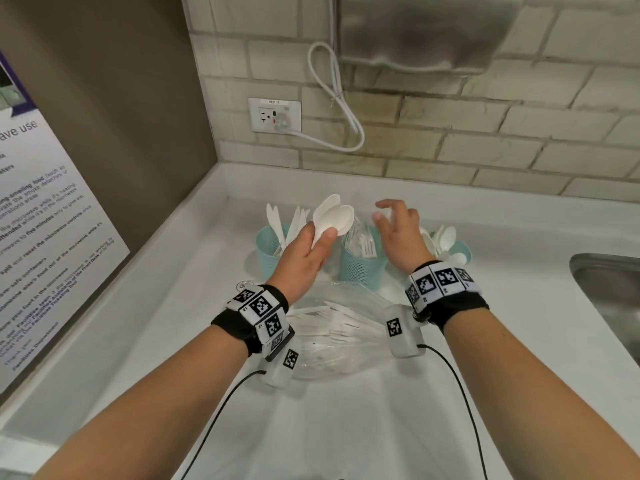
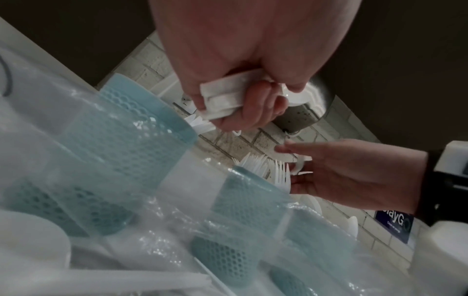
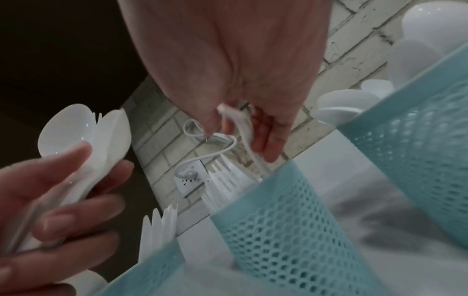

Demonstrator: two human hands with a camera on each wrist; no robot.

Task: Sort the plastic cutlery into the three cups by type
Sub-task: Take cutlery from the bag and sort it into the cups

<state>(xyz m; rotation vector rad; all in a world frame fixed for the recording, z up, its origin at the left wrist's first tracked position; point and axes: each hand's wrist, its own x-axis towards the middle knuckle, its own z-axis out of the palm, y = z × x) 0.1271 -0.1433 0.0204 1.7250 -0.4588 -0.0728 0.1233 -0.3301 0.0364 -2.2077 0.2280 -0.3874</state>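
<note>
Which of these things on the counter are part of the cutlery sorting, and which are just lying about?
Part of the job:
left hand gripping white spoons
right hand holding a fork over the fork cup
knife cup
spoon cup
clear bag of cutlery

Just lying about:
wall socket
white cable
sink
poster

My arms are bare to the wrist. Each wrist wears a black band (image 1: 239,327) ringed with white blocks printed with black square-code tags (image 1: 438,280). A white camera box (image 1: 403,336) hangs under each band, and a thin black cable (image 1: 460,386) trails from each.
</note>
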